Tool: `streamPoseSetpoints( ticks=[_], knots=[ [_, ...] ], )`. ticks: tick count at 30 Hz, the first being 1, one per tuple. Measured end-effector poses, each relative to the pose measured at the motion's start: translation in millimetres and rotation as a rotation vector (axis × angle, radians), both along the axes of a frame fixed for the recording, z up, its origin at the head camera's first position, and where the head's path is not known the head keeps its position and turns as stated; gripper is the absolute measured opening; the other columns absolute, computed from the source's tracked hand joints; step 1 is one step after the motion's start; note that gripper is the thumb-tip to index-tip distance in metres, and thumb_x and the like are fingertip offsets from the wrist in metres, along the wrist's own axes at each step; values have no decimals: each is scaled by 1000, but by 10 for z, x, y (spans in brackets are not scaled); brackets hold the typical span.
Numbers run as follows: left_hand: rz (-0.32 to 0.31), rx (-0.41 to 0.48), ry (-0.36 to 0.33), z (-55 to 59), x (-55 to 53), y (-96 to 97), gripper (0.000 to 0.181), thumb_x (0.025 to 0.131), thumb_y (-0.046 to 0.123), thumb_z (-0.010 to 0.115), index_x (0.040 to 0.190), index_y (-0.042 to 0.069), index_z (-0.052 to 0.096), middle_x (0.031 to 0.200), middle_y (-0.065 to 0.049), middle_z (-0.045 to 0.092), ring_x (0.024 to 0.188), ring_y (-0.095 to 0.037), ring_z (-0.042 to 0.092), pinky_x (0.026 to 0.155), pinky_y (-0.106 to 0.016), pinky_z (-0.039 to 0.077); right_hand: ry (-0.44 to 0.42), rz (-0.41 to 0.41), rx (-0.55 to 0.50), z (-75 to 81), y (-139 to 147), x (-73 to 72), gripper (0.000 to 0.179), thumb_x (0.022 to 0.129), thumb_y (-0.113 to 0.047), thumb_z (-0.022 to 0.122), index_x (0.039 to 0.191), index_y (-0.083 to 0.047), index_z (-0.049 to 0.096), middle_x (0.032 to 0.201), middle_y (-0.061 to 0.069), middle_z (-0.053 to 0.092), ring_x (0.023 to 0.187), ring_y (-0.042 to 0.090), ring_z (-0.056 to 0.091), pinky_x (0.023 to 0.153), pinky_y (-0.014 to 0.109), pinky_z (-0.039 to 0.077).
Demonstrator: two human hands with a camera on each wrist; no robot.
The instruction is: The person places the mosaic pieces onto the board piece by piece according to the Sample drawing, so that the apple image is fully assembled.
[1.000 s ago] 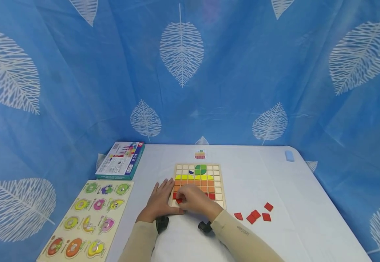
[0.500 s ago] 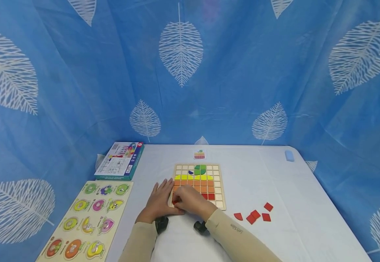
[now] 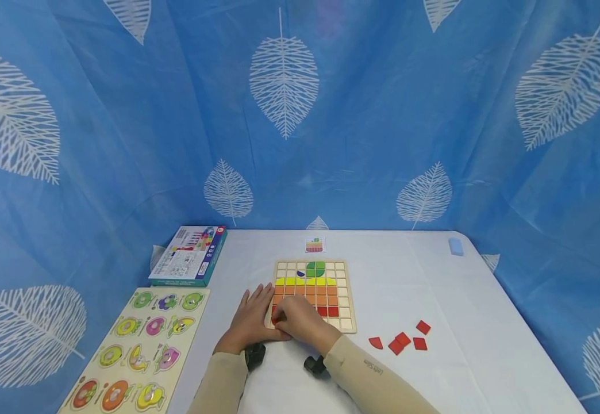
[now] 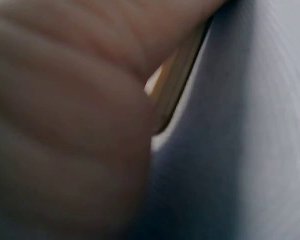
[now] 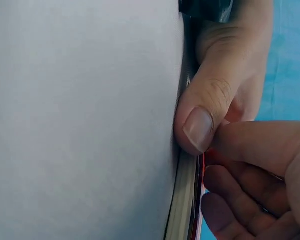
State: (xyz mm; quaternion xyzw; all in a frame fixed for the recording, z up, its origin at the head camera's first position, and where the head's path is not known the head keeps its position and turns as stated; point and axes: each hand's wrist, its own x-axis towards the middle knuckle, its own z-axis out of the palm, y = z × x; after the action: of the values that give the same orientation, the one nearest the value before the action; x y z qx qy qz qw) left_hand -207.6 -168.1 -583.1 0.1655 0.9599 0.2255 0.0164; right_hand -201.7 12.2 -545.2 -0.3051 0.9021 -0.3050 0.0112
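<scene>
A wooden grid board [image 3: 343, 302] lies flat, holding rows of yellow, orange and red tiles, with a green leaf shape and a dark blue piece near its top. My left hand [image 3: 250, 317] rests along the board's left side with straight fingers, its thumb along the front edge; the right wrist view shows that thumb [image 5: 210, 110] against the board's side. Over the board's lower left corner, my right hand [image 3: 304, 323] pinches a red tile [image 3: 274, 320] with curled fingers. Most of that tile is hidden behind the hand, and the fingers cover part of the red row.
Several loose red tiles [image 3: 420, 344], one of them rounded [image 3: 376, 342], lie right of the board. Behind it is a small pattern card [image 3: 315, 245]. A game box [image 3: 188, 253] and a fruit puzzle board [image 3: 139, 345] are on the left; a light blue block [image 3: 456, 246] sits back right.
My right hand has shifted slightly left and brought the red tile down to the lower left cells of the board. The left hand stays in place.
</scene>
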Motion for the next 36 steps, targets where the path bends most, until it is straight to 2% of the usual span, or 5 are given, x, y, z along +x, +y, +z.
streamPoseSetpoints(
  ticks=[5,15,24,29,36],
  knots=[
    [1,-19,6,-22,-1,3,131,62,77,86,163,6,40,168,-11,36,157,-34,21,125,-59,4,38,-15,-48,-8,86,34,11,86,-5,86,93,-12,82,86,-12,69,81,3,60,80,25,55],
    [17,-27,-13,18,-11,40,132,62,74,88,163,7,38,167,-13,36,157,-35,20,125,-60,5,59,-185,-202,-23,765,111,8,91,-4,83,94,-10,80,89,-11,69,78,5,61,69,28,56],
    [25,-10,-32,-11,-6,30,134,59,76,87,165,10,37,168,-11,34,158,-33,18,125,-59,3,-97,-281,-138,-14,1671,259,15,89,-4,84,94,-16,76,88,-12,65,79,11,59,70,29,55],
    [26,-20,-24,9,-9,27,134,60,76,87,164,9,37,168,-11,35,158,-34,19,125,-60,5,-120,-220,-119,-86,2108,375,18,88,-10,87,95,-18,72,91,-11,64,81,8,61,73,29,56],
    [27,-26,-27,-6,-14,30,133,60,76,86,164,10,37,168,-11,35,158,-33,18,125,-58,4,-213,-19,-128,-71,2369,522,26,84,-19,91,103,-23,73,105,-11,67,93,13,62,82,30,56]
  ],
)
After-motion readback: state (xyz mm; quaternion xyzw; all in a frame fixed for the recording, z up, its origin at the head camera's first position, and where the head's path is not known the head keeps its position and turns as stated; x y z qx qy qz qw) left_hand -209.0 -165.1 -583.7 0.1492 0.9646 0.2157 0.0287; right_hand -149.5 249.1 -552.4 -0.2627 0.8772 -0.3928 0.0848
